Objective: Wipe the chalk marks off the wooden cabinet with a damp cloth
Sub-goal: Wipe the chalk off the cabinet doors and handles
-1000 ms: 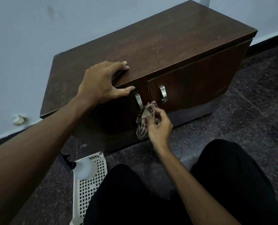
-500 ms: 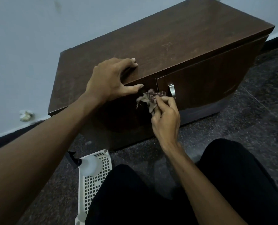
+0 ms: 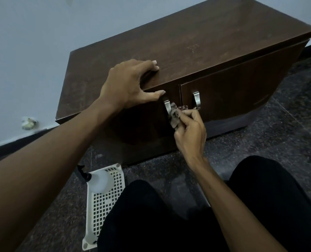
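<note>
A person sits on the dark speckled floor [image 3: 260, 142] in front of a low brown cabinet [image 3: 214, 30] that stands against a pale wall [image 3: 42, 42]. The left hand [image 3: 129, 84] is spread over the front edge of the cabinet: its bent fingers press their tips down on the top, and the thumb lies stretched out along the front of the left door. The right hand [image 3: 191, 131] is lower, in front of the doors, with its fingers and thumb curled and pinching a small bunched cloth [image 3: 175, 115]. The cloth is up against the left door's metal handle [image 3: 167, 106] and touches it, near the gap between the two doors; the right door's handle [image 3: 196, 100] stands just beside the fingertips. On the cabinet top, well to the right of the left hand, there are faint pale chalk marks [image 3: 192, 47].

On the floor, near the cabinet's left front corner, lies a white basket [image 3: 103, 211] with square holes, and a white spray bottle [image 3: 101, 180] with a black head lies on its far end. The person's legs [image 3: 260, 197], in black, fill the near side.
</note>
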Available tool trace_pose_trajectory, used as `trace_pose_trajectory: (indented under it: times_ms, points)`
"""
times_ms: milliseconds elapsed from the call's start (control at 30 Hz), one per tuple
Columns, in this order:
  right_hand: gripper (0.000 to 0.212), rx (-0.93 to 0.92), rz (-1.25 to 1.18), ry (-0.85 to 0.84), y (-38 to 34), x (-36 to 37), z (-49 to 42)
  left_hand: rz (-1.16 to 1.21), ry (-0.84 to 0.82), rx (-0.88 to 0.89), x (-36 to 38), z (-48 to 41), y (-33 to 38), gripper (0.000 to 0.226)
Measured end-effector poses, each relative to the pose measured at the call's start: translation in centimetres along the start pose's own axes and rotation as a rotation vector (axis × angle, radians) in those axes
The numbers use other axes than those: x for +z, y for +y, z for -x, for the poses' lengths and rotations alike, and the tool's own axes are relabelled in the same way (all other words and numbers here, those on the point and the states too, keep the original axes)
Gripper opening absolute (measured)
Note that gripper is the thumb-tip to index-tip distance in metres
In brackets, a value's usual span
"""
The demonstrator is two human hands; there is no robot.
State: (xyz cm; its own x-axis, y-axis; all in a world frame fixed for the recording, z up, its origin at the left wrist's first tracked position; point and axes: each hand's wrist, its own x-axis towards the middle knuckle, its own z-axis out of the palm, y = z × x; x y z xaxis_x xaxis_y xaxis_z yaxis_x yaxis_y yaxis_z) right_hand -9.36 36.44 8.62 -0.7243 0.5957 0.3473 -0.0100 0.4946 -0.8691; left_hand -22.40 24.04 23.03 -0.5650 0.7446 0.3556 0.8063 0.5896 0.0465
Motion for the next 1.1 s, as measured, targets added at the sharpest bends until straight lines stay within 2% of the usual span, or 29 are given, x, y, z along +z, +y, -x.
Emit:
trace_pose_trajectory:
  times_ms: [100, 200, 300, 367, 500, 667, 933, 1100]
  points:
    - [0.028, 0.018, 0.015, -0.003, 0.0, -0.3, -0.1, 0.01, 0.009, -0.008, 0.0, 0.1, 0.0, 0.065]
    - [0.026, 0.082, -0.116, 0.045, -1.7, -0.8, -0.8, 0.009, 0.016, -0.007, 0.0, 0.2, 0.1, 0.064]
    - [0.025, 0.033, -0.213, 0.096, -3.0, -1.0, -1.5, 0.009, 0.007, -0.007, -0.1, 0.1, 0.1, 0.066]
    - [0.029, -0.008, -0.183, 0.091, -2.6, -0.8, -1.4, 0.002, -0.002, -0.004, -0.1, 0.0, 0.1, 0.067]
    - [0.035, 0.055, -0.071, 0.028, 0.2, 0.2, 0.4, 0.002, 0.004, -0.007, -0.1, 0.1, 0.1, 0.067]
    - [0.031, 0.118, -0.131, 0.049, -0.1, 0.3, 0.2, 0.007, 0.01, -0.013, -0.1, 0.1, 0.2, 0.068]
    - [0.035, -0.002, -0.158, 0.081, -0.7, 0.0, -0.2, -0.004, 0.016, -0.014, 0.0, 0.1, 0.1, 0.068]
    - [0.028, 0.1, -0.13, 0.01, 1.6, 1.0, 2.0, -0.015, 0.01, 0.0, 0.0, 0.2, -0.1, 0.067]
